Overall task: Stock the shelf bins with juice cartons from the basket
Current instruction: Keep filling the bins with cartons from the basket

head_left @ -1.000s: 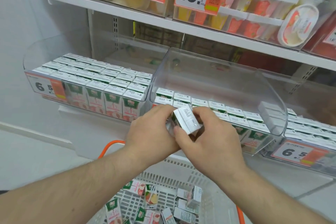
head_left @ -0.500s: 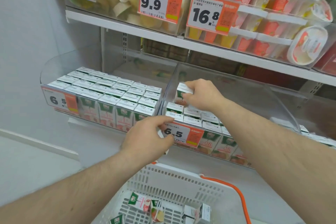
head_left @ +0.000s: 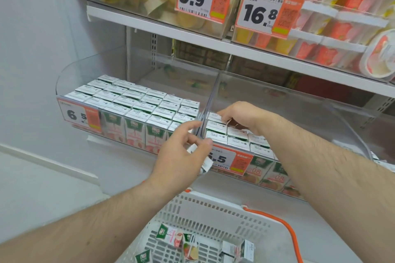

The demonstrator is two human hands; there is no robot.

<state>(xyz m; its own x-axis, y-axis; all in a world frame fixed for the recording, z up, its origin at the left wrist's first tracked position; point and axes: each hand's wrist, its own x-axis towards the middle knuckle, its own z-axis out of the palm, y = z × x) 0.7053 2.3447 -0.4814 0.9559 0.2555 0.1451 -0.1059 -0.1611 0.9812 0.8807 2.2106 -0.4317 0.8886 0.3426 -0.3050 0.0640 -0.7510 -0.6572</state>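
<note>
My right hand [head_left: 237,113] reaches into the middle clear bin [head_left: 299,100] and grips a white-topped juice carton [head_left: 214,116] at the back left of its rows, next to the divider. Just in front of that bin's front left corner, my left hand [head_left: 181,153] holds a second juice carton [head_left: 205,164], mostly hidden in the palm. Below, the white basket [head_left: 213,205] with an orange handle [head_left: 284,226] contains several loose cartons [head_left: 171,236]. Upright cartons [head_left: 136,100] fill the left bin in tight rows.
Orange price tags read 6.5 [head_left: 228,159] on the bin fronts. The shelf above [head_left: 213,46] carries bins of fruit cups and desserts with tags 9.9 and 16.8. A white wall stands to the left. The back of the middle bin holds no cartons.
My right hand has lowered its carton down into the back row of the middle bin. My left hand has lifted a little toward the bin's corner with a carton in it.
</note>
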